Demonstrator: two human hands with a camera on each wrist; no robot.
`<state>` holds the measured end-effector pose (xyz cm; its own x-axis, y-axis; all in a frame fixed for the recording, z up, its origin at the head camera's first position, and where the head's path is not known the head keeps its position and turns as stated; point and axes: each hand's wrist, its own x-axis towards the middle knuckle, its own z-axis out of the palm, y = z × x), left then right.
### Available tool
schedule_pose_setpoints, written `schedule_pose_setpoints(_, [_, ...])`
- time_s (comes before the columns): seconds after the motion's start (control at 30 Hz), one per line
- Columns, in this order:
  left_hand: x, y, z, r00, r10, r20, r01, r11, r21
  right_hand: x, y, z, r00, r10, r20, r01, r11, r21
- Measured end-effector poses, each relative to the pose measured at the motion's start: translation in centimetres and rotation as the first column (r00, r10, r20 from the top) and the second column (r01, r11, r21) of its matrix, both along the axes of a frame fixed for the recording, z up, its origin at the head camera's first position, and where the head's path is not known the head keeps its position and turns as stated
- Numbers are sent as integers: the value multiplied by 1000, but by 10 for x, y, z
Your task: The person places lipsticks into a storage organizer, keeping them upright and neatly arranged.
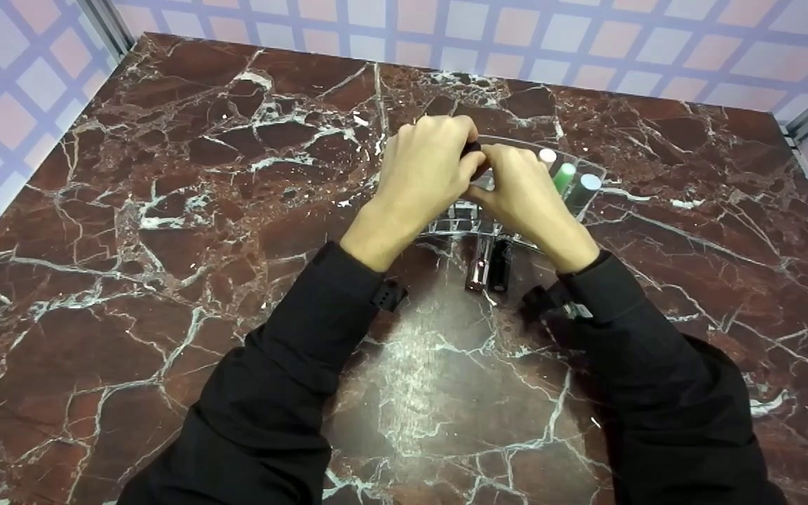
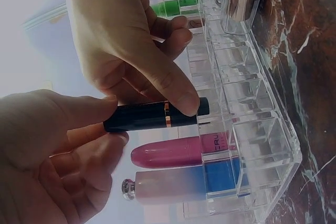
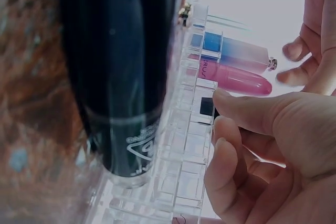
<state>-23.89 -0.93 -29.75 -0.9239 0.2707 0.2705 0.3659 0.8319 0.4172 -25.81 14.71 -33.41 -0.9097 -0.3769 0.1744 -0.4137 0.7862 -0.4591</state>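
Observation:
Between my hands is a slim black lipstick tube (image 2: 144, 115) with a gold ring, its base at a slot of the clear organizer (image 2: 247, 129). My left hand (image 1: 419, 165) pinches its cap end between thumb and fingers. Lower down, by the gold ring, my right hand (image 1: 522, 186) pinches the same tube. Whether the base sits inside the slot, I cannot tell. Beside it in the organizer stand a pink tube (image 2: 170, 153) and a pink-to-blue tube (image 2: 168, 184) with a beaded silver tip. The head view mostly hides the lipstick behind my fingers.
On the organizer's right side stand a white-topped tube (image 1: 548, 156), a green tube (image 1: 564, 177) and a dark tube (image 1: 585, 191). A rose-gold tube (image 1: 478, 265) and a black tube (image 1: 500, 265) lie at its front. Beneath is a marbled brown table (image 1: 165, 337).

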Motion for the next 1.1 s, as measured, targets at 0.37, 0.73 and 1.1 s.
schedule_pose_setpoints(0.37, [0, 2, -2, 1000, 2, 0, -2, 999, -48, -1, 1, -1, 1000, 5, -1, -5, 1000, 12])
schedule_pose_setpoints(0.73, [-1, 4, -3, 1000, -1, 13, 2, 995, -100, -1, 1, 0, 1000, -17, 25, 16, 1000, 26])
schedule_pose_setpoints(1.1, [0, 4, -5, 1000, -12, -26, 9, 993, -117, 0, 2, 0, 1000, 3, -4, -3, 999, 32])
